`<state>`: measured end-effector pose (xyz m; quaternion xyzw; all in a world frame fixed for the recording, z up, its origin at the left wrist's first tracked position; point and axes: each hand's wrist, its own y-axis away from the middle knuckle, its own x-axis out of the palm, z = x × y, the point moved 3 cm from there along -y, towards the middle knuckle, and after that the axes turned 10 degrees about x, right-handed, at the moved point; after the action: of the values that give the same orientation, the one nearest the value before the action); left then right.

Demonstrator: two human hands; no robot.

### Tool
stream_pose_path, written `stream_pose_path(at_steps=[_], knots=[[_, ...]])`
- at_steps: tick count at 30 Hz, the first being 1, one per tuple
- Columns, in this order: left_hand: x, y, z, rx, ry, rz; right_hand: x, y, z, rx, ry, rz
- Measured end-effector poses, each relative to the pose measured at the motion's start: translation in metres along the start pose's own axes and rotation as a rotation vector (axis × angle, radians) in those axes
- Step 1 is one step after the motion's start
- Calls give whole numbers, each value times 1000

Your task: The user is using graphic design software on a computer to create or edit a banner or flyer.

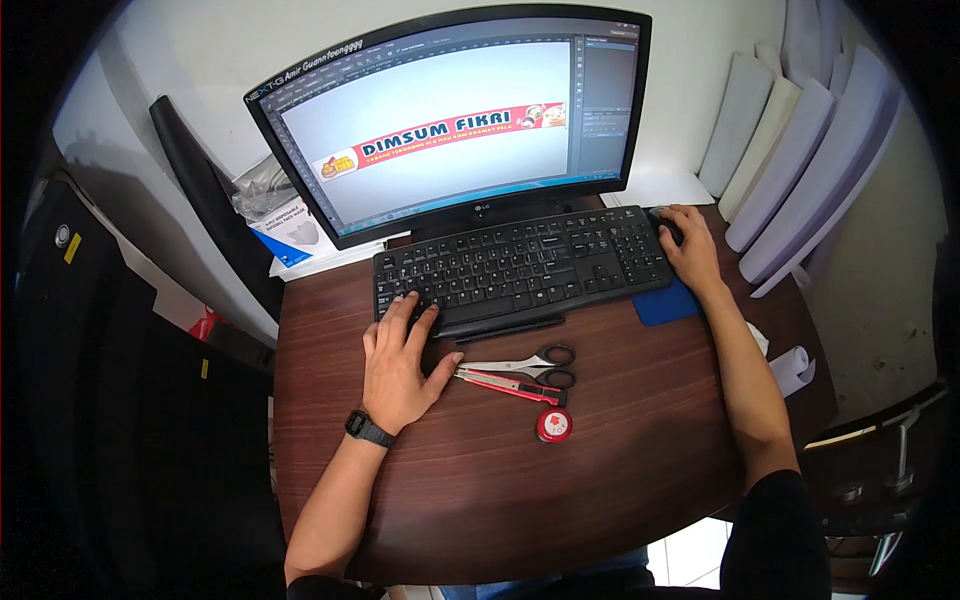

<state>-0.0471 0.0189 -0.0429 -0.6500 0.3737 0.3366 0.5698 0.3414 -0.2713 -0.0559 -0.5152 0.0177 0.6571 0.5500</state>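
My left hand (401,365) rests at the lower left corner of the black keyboard (520,265), fingers stretched onto its keys and thumb pointing toward the scissors. A black watch (370,428) is on that wrist. My right hand (692,248) is wrapped over a black computer mouse (671,232), mostly hidden under the fingers, beside the keyboard's right end. Scissors (520,366) with black handles lie in front of the keyboard. Just below them is a red utility knife (515,386), and nearer me sits a small round red-and-white tape measure (554,425).
A monitor (440,210) stands behind the keyboard, showing a red banner design. A blue mouse pad (667,304) lies under my right wrist. Tall paper rolls (790,150) lean at the back right. A small white roll (793,370) is at the brown desk's (640,450) right edge.
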Motion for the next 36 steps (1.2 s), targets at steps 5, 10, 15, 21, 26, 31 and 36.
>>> stream_pose_path(at_steps=[5,10,15,21,26,31,36], knots=[[0,1,1,1,4,-6,-1,0,4,9,-3,5],[1,1,1,3,-2,0,-2,0,6,-1,1,-7],[1,1,1,1,-3,2,-3,1,6,-1,-1,-2],[2,0,0,1,2,0,-4,0,4,1,8,-9],[-1,4,3,-12,-21,-10,1,0,11,-5,-14,0],[1,3,4,23,15,-24,-1,-2,0,-52,-47,0],[3,4,5,13,34,-19,-1,-3,-9,0,3,-78]])
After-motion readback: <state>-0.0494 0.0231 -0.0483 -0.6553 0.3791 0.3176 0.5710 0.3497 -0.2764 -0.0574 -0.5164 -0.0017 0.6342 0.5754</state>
